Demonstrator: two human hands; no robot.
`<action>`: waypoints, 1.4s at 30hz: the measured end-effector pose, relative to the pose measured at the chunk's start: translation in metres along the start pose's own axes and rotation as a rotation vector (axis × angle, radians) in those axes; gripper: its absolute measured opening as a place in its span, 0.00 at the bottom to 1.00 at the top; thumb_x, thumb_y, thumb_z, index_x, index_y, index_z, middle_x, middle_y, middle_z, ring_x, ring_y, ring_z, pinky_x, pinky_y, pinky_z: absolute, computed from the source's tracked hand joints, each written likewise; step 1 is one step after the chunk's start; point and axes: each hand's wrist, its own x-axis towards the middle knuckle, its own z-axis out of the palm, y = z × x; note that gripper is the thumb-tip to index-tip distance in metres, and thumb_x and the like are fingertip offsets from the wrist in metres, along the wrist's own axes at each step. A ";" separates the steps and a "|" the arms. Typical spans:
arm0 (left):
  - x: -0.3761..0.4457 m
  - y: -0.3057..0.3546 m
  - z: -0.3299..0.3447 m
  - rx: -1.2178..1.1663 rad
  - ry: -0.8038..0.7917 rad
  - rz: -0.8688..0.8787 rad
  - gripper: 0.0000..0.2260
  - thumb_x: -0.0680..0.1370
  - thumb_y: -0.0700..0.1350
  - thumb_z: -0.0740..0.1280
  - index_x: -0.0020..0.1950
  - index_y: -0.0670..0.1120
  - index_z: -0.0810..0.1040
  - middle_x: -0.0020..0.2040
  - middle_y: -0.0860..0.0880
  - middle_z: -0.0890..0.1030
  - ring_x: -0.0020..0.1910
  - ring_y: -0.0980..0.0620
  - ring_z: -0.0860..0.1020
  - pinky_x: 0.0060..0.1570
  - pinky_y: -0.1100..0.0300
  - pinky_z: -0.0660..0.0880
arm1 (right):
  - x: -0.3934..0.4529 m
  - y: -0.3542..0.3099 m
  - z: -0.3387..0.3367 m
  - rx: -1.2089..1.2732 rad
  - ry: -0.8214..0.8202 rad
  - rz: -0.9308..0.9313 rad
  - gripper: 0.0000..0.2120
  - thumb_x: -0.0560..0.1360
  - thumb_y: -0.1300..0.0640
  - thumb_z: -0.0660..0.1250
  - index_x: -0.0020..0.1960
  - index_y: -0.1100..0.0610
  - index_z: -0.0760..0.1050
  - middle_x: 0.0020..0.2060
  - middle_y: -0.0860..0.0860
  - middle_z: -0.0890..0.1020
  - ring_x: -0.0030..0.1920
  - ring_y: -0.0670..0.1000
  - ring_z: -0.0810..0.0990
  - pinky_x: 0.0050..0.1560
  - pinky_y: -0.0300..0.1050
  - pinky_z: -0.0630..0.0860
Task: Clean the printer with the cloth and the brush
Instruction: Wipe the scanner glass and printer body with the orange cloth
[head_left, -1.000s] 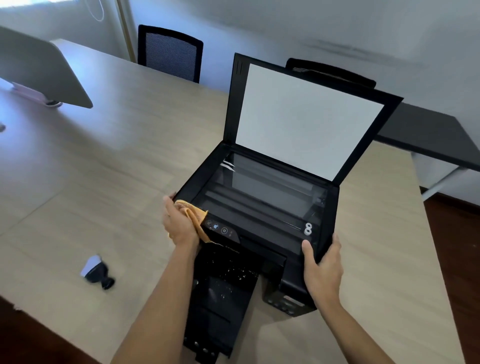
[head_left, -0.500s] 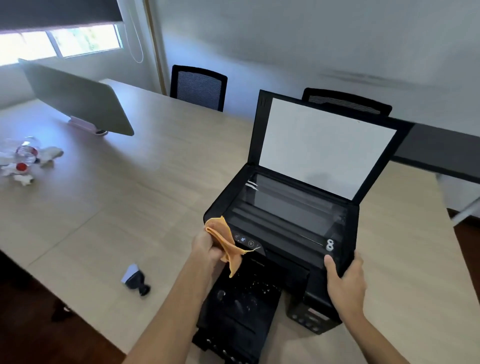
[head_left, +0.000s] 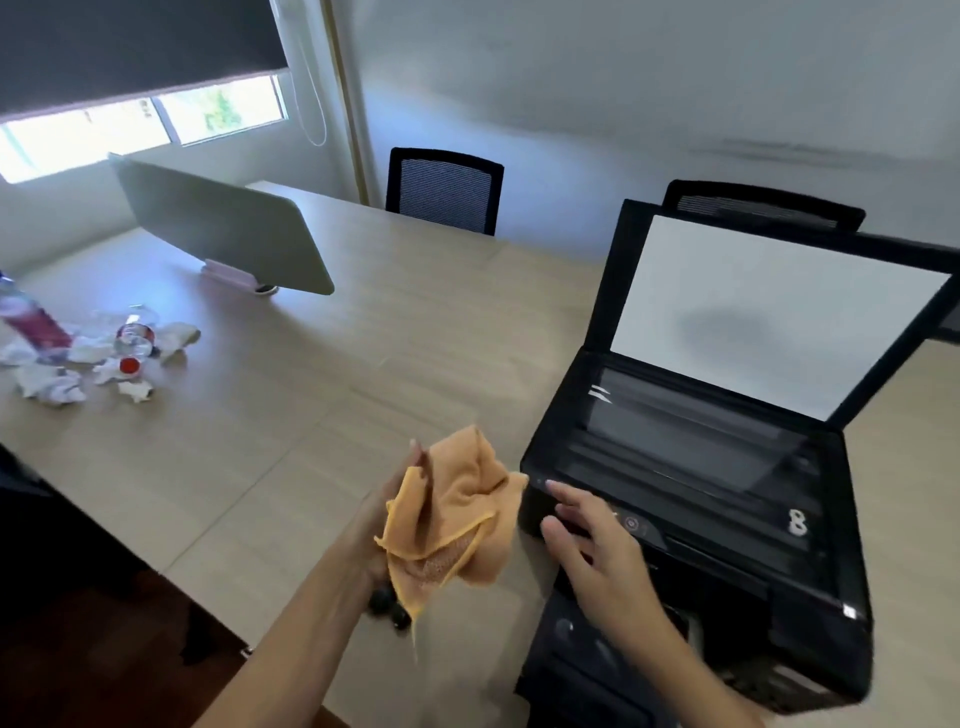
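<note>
Left hand has a grip on the orange cloth, bunched and lifted off the bench, just left of the printer. Right hand lies open, holding nothing, fingers spread over the printer's front left corner by the buttons. Printer's lid stands raised. Crumpled tissues lie far left of the printer.
</note>
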 end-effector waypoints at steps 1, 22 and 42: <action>0.000 0.004 -0.005 0.035 -0.029 -0.022 0.31 0.76 0.64 0.55 0.50 0.39 0.84 0.47 0.39 0.85 0.47 0.45 0.84 0.47 0.55 0.81 | 0.010 -0.009 0.020 0.160 -0.070 0.076 0.19 0.76 0.43 0.63 0.65 0.47 0.72 0.58 0.46 0.80 0.57 0.45 0.80 0.57 0.48 0.79; 0.054 0.040 -0.071 1.047 -0.064 0.505 0.17 0.69 0.42 0.74 0.56 0.46 0.79 0.50 0.51 0.83 0.48 0.66 0.79 0.50 0.62 0.75 | 0.126 -0.100 0.058 -0.168 -0.094 0.023 0.13 0.71 0.65 0.70 0.53 0.51 0.81 0.41 0.50 0.84 0.38 0.43 0.80 0.42 0.37 0.76; 0.034 0.142 -0.142 0.978 0.066 0.534 0.07 0.76 0.35 0.67 0.40 0.33 0.77 0.29 0.54 0.76 0.30 0.61 0.73 0.31 0.71 0.69 | 0.122 -0.036 0.038 -0.195 -0.014 0.253 0.05 0.74 0.58 0.70 0.40 0.56 0.82 0.25 0.53 0.77 0.24 0.45 0.74 0.30 0.33 0.68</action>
